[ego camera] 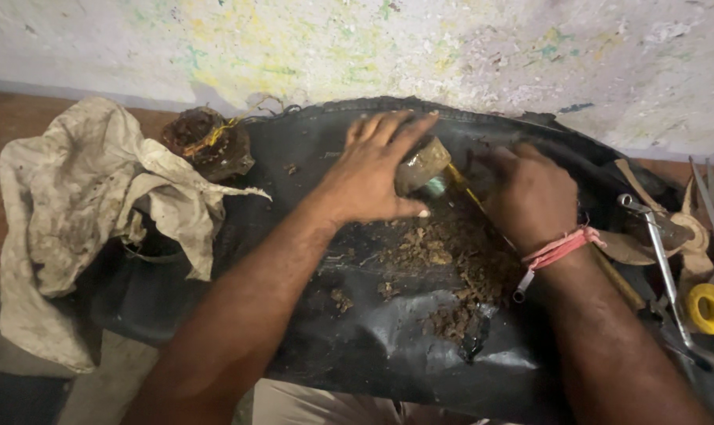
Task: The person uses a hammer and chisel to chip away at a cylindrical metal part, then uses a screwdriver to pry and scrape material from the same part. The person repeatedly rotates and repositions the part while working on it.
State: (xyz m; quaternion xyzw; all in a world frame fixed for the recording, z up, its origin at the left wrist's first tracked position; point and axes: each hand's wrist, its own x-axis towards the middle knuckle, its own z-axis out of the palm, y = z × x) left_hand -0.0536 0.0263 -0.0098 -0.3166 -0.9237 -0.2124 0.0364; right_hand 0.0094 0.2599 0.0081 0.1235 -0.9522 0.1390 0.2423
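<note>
Grip: left hand (373,169) is laid flat, fingers spread, over a muddy brown lump (422,164), pressing it down rather than closing on it.
Right hand: right hand (530,197) is curled down onto the black sheet (357,346) beside the lump; whether anything is pinched cannot be told, as the fingers are hidden.
Lump: sits between the two hands, touching the left palm, near the far edge of the sheet.
Crumbs: brown debris (451,267) is scattered on the sheet below both hands.
Surroundings: a dirty white cloth (81,205) lies to the left; a metal rod (668,275) and a yellow tape roll (707,308) lie to the right.
Doing it well: the lump is best held steady under the palm while dirt is worked loose, with crumbs kept on the sheet.
</note>
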